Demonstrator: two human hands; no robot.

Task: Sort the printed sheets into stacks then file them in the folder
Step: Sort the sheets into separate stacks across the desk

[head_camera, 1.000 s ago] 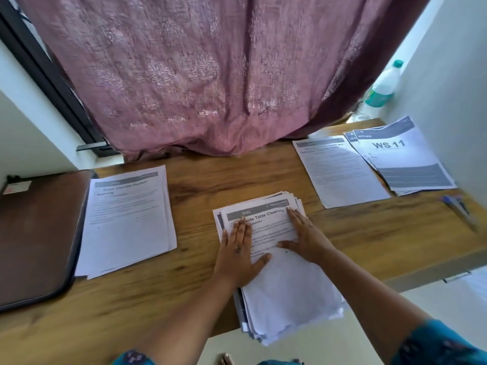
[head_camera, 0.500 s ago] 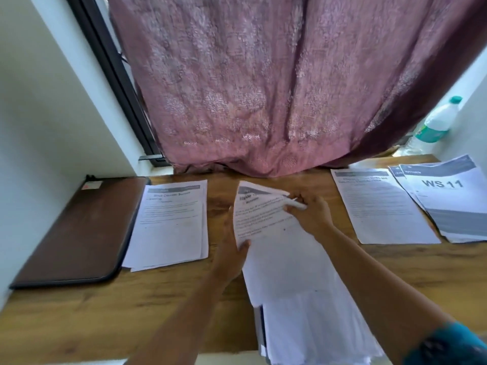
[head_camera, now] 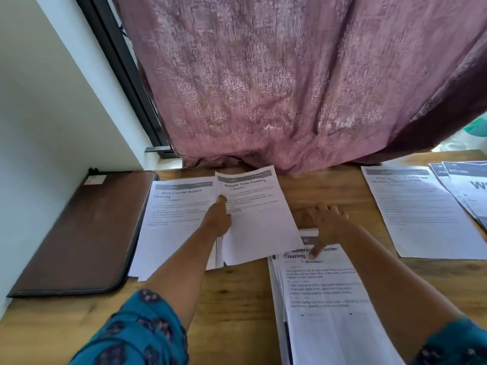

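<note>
My left hand (head_camera: 217, 218) pinches a printed sheet headed "Bedside Table Cleaning" (head_camera: 257, 222), thumb on top near its left edge. The sheet lies partly over the left stack headed "Shoe Counter Surface Cleaning" (head_camera: 174, 219). My right hand (head_camera: 328, 223) is spread open and blurred, its thumb touching the top of the unsorted stack (head_camera: 332, 306), whose top sheet reads "Bathroom Counter Cleaning" and which hangs over the table's near edge. The brown zip folder (head_camera: 79, 233) lies shut at the far left. Two more stacks lie at the right: a text sheet (head_camera: 421, 214) and a "WS" stack (head_camera: 469, 185).
The wooden table (head_camera: 237, 299) runs under a mauve curtain (head_camera: 290, 88) that hangs down to its back edge. A white wall and dark window frame (head_camera: 118, 61) close off the left. A green-capped bottle (head_camera: 478, 126) peeks in at the right edge.
The left hand has carried the "Bedside Table Cleaning" sheet off the unsorted stack and leftward onto the Shoe Counter stack. The right hand has let go of it and dropped to the unsorted stack.
</note>
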